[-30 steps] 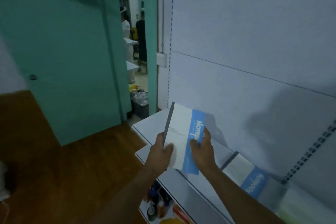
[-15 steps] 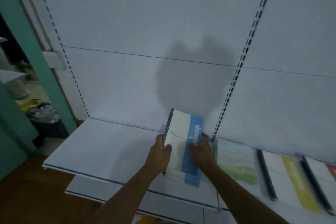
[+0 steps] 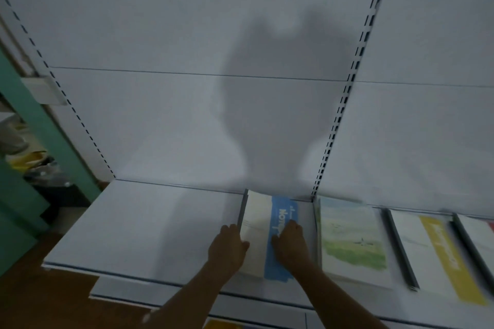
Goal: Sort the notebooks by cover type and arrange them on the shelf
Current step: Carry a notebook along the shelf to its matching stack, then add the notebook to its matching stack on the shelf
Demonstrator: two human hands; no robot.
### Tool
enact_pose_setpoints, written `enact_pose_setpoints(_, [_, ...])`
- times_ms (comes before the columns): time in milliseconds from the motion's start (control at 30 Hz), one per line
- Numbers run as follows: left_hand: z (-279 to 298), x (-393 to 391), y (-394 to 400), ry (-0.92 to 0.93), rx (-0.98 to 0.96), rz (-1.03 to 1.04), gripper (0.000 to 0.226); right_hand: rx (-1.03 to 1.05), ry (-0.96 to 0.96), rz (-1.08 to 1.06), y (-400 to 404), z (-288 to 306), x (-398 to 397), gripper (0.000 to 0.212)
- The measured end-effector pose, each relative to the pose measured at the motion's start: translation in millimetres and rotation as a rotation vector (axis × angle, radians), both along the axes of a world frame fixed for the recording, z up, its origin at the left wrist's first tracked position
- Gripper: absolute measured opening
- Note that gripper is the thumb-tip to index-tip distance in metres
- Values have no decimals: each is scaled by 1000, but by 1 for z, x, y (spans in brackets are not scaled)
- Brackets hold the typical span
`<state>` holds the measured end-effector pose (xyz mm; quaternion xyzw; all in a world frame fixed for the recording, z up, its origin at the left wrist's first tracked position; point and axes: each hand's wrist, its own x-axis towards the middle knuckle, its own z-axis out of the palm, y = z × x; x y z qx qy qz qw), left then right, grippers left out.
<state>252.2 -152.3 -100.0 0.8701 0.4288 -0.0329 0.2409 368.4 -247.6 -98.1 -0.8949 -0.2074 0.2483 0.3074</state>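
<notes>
Notebook with a white cover, a blue vertical band and a grey spine: laid flat on the white metal shelf, at the right end of the left bay, just left of the slotted upright. It is held from both long sides near its front half. The left hand is placed against the spine edge, fingers curled round that edge and thumb resting on the white part of the cover. The right hand is laid over the blue band, its fingers bent down onto the cover and hiding part of the white lettering; whether the thumb is hooked under the right edge cannot be told. The far end of the notebook is seen close to the white back panel, where the person's shadow is cast.

Cover details: white field on the left, blue band on the right with pale printed lettering running lengthwise, only partly legible; grey binding strip along the left edge; thick block of pages visible at the near end.

Neighbouring items, listed left to right in the next bay: a notebook with a painted green-meadow and pale-sky cover, lying just beside the held one; a white notebook with a yellow vertical band and dark spine; a further white notebook with a red mark, cut off by the frame edge. All are laid flat, side by side.
</notes>
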Motion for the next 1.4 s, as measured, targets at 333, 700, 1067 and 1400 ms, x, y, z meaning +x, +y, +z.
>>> enact_pose_setpoints(333, [-14,8,14,15,-16,-93,47,-220,-259,-145,11,-11,-13,48])
enact_pose_setpoints(700, [37,38,1,-213,135,-209,35,126,-257,-163,-31,42,5,39])
enact_pose_setpoints(1067, [119,135,-213,-395,14,-827,19,-1,-499,-711,-301,99,42,24])
enact_pose_setpoints(1400, [129,171,-496,-384,-103,-1220,22,-68,-463,-1214,-605,110,2,17])
